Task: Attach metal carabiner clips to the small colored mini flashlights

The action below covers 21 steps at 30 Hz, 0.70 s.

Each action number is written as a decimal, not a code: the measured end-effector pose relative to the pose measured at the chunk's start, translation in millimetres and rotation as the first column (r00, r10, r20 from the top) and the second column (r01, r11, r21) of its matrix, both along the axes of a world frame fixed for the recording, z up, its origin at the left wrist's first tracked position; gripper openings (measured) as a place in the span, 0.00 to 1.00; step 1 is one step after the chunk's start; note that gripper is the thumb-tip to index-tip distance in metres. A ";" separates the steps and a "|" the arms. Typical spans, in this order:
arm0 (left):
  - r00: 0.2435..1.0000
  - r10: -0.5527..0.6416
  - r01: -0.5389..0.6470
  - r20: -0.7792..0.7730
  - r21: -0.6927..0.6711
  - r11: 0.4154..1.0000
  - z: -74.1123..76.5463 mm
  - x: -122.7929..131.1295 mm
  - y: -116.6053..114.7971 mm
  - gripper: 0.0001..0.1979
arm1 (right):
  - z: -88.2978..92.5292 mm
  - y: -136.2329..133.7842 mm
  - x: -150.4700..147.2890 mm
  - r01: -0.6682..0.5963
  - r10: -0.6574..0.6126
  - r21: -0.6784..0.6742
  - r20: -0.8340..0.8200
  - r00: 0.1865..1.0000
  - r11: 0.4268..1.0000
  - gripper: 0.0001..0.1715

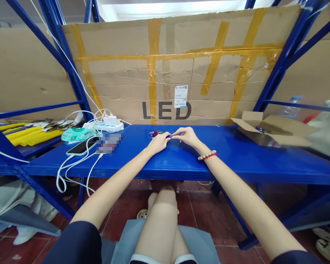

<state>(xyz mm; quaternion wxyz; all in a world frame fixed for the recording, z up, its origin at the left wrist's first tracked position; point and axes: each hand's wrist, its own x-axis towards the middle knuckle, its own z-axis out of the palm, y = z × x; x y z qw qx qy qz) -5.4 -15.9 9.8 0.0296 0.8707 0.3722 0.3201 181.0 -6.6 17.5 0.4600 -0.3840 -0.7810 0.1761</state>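
Both my hands meet over the middle of the blue table (209,161). My left hand (159,143) rests low on the tabletop, its fingers closed. With thumb and index finger pinched together, my right hand (188,137) touches a small dark item (169,136) at the left fingertips. That item is too small and too covered by fingers to name. Just behind my left hand lies a little cluster of shiny colourful pieces (154,133), purple and red, partly hidden by the hand. A beaded bracelet (207,155) circles my right wrist.
At left, a phone (81,146) with white cables lies near a power strip (110,124) and a teal packet (78,134). Yellow packages (34,135) sit farther left. An open cardboard box (272,134) stands at right. A cardboard sheet (121,84) walls the back.
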 end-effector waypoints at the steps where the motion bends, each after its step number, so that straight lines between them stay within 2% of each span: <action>1: 1.000 -0.019 0.019 0.002 0.001 1.000 -0.3 -0.4 0.4 0.09 | -0.6 0.7 0.2 0.008 -0.008 -0.003 0.001 1.000 1.000 0.27; 7: 0.997 -0.069 0.069 -0.046 0.000 0.998 -0.4 -3.9 -0.3 0.07 | 0.0 -3.5 2.0 0.084 -0.085 0.033 0.056 0.995 0.996 0.22; 14: 0.991 -0.129 0.128 -0.043 -0.007 0.992 0.5 -5.3 -2.9 0.05 | 5.8 -12.2 2.2 0.069 -0.081 0.109 0.115 0.990 0.992 0.19; 18: 0.993 -0.114 0.115 -0.034 0.027 0.993 -0.1 -4.9 -3.1 0.04 | 4.8 -10.5 2.7 0.083 -0.101 0.136 0.133 0.986 0.987 0.20; 21: 0.995 -0.099 0.100 -0.032 0.041 0.994 -0.4 -5.1 -3.4 0.03 | 2.9 -7.9 2.2 0.071 -0.081 0.096 0.110 0.991 0.993 0.21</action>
